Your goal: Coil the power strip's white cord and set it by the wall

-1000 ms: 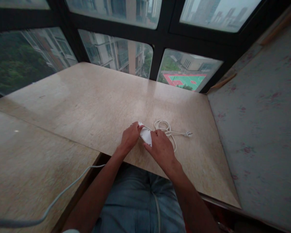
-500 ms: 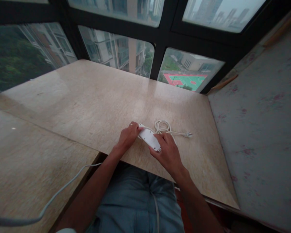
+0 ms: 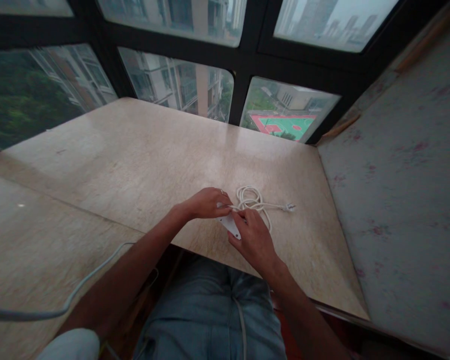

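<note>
A white power strip (image 3: 230, 226) is held just above the sill, its screwed underside partly showing. My right hand (image 3: 255, 241) grips its near end, thumb and fingers closed round the edge. Across the far end reaches my left hand (image 3: 209, 202), a ring on one finger, its fingers closed on the white cord (image 3: 273, 205) where it leaves the strip; the exact pinch is partly hidden. The rest of the cord lies in loose loops beyond my hands, ending in a plug (image 3: 290, 207) with bare prongs to the right.
The stone-patterned sill (image 3: 153, 150) runs up to dark window frames (image 3: 243, 95). A papered wall (image 3: 397, 200) bounds it on the right. Another pale cable (image 3: 77, 299) crosses the lower left surface and passes behind my left forearm. My legs are below the sill's front edge.
My left hand has turned and moved right over the strip's far end, from holding its corner to the cord. My right hand stays on the near end.
</note>
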### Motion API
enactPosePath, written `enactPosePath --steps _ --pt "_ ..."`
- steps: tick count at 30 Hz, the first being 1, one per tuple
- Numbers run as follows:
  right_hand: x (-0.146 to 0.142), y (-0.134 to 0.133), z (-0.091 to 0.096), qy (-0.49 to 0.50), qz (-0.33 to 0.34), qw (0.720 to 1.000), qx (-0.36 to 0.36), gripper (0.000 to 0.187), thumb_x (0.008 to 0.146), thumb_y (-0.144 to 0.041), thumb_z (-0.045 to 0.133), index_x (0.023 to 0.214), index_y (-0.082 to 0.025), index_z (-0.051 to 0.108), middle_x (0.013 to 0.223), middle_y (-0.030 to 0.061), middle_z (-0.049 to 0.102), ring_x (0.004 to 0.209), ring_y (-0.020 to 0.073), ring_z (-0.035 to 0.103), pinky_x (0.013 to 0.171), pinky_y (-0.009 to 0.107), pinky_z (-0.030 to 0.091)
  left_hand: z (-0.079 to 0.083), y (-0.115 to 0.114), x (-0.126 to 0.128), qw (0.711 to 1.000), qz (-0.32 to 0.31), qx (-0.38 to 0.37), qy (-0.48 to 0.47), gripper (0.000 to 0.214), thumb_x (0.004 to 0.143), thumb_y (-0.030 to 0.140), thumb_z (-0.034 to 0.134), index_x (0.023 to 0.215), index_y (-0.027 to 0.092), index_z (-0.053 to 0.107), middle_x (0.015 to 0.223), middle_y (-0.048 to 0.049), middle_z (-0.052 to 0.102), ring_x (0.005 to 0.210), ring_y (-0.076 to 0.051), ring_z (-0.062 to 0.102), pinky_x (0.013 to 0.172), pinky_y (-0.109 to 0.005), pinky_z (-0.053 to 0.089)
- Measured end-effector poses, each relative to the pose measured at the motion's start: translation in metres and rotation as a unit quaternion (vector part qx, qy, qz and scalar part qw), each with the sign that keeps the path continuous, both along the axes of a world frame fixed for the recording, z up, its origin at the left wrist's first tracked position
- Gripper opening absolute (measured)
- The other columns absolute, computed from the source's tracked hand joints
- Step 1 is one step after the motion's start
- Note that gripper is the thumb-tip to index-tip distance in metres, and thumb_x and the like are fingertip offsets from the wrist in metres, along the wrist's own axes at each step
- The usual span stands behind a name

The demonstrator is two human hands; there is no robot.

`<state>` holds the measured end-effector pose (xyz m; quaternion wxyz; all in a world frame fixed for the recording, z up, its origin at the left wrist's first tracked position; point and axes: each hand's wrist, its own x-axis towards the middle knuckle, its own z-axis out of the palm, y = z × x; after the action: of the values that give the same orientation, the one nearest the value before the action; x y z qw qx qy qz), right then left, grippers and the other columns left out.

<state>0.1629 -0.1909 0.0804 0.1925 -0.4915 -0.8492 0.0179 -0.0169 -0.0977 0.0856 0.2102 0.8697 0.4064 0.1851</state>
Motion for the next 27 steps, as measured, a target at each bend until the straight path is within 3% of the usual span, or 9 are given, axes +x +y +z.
enactPosePath --steps 2,3,7,11,16,22,27 --pt "0.000 -0.001 -0.001 0.002 0.000 1.000 0.001 0.039 0.081 -0.016 0.063 0.119 -0.017 0.058 0.101 0.0131 0.059 0.096 0.0290 0.052 0.081 0.043 0.049 -0.002 0.001 -0.001 0.998 -0.063 0.002 0.000 0.026 0.088 0.038 0.053 0.082 0.026 0.075 0.086 -0.0035 0.075 0.081 -0.018 0.068 0.078 -0.029 0.048" --pt "-0.001 -0.001 -0.001 0.004 -0.001 1.000 0.001 0.039 0.081 -0.015 0.063 0.120 -0.018 0.059 0.101 0.0129 0.059 0.096 0.0290 0.052 0.081 0.043 0.049 -0.003 0.000 -0.002 0.998 -0.065 0.013 0.001 0.029 0.090 0.037 0.050 0.083 0.024 0.075 0.086 -0.0045 0.075 0.081 -0.019 0.068 0.077 -0.030 0.048" --pt "-0.002 0.000 -0.002 0.011 -0.013 1.000 0.005 0.038 0.079 -0.012 0.062 0.117 -0.016 0.061 0.103 0.0131 0.060 0.096 0.0291 0.052 0.084 0.042 0.050 -0.014 -0.002 -0.004 0.997 0.055 0.053 -0.021 0.031 0.092 0.036 0.049 0.081 0.020 0.074 0.085 -0.0068 0.074 0.082 -0.020 0.068 0.079 -0.033 0.050" --pt "0.003 0.002 -0.007 0.030 -0.020 0.999 0.017 0.041 0.079 -0.011 0.061 0.120 -0.016 0.060 0.104 0.0135 0.059 0.097 0.0287 0.052 0.085 0.043 0.049 -0.025 -0.003 -0.008 0.979 0.158 0.077 -0.100 0.022 0.088 0.029 0.055 0.080 0.020 0.073 0.099 -0.0085 0.072 0.094 -0.019 0.066 0.088 -0.033 0.052" --pt "0.012 0.001 -0.012 0.060 -0.025 0.997 0.030 0.045 0.080 -0.013 0.061 0.125 -0.015 0.058 0.107 0.0151 0.057 0.099 0.0287 0.051 0.085 0.043 0.050 -0.030 -0.004 -0.017 0.957 0.222 0.125 -0.141 0.018 0.086 0.027 0.057 0.080 0.018 0.071 0.105 -0.0111 0.070 0.099 -0.019 0.065 0.091 -0.035 0.053" --pt "0.018 0.003 -0.012 0.077 -0.020 0.995 0.065 0.049 0.081 -0.015 0.061 0.130 -0.015 0.054 0.106 0.0142 0.057 0.098 0.0283 0.052 0.084 0.043 0.051 -0.031 -0.005 -0.017 0.925 0.297 0.068 -0.228 0.022 0.086 0.033 0.059 0.086 0.016 0.072 0.092 -0.0076 0.074 0.074 -0.016 0.069 0.069 -0.027 0.058" --pt "0.028 0.006 -0.015 0.090 0.015 0.990 0.111 0.055 0.081 -0.012 0.061 0.135 -0.016 0.049 0.106 0.0146 0.058 0.097 0.0277 0.053 0.082 0.043 0.053 -0.033 -0.004 -0.018 0.873 0.353 -0.070 -0.330 0.022 0.076 0.036 0.066 0.076 0.015 0.073 0.073 -0.0041 0.072 0.063 -0.016 0.067 0.055 -0.026 0.058"
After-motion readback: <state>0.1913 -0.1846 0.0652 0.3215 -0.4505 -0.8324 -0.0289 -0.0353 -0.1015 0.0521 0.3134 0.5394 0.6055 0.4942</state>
